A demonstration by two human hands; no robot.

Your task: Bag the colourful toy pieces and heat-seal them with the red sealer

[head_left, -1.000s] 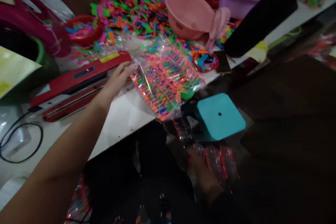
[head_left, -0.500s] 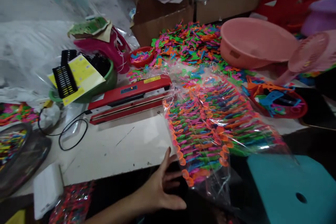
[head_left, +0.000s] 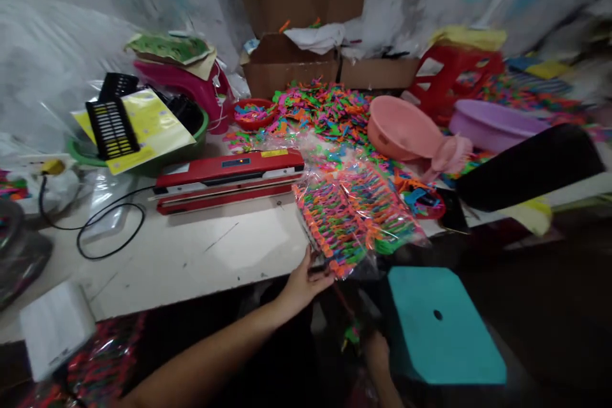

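One clear bag [head_left: 358,217], packed with rows of coloured pieces [head_left: 339,229], lies to the right of the red sealer [head_left: 205,172] and nearer to the wearer, its upper left corner close by the sealer's right end; I cannot tell from my remote view whether they touch. The bag's near corner reaches past the edge of the white table [head_left: 210,255]. For sound handling at this step, I judge that the near corner should be borne from below, the rows kept flat and the bag shifted level, since a pull on the thin film alone could stretch it or spill the rows out of order. I would also keep loose film clear of the sealer's end. Hands are well apart from each other. Left hand [head_left: 301,287], in front of the sealer and right of it, is half-curled with its fingertips at the bag's near corner; whether they pinch the film I cannot tell. Right hand [head_left: 377,350], farther right of the sealer and below table level, is dim and blurred beside a small green piece [head_left: 351,335]; its grasp, if any, cannot be confirmed
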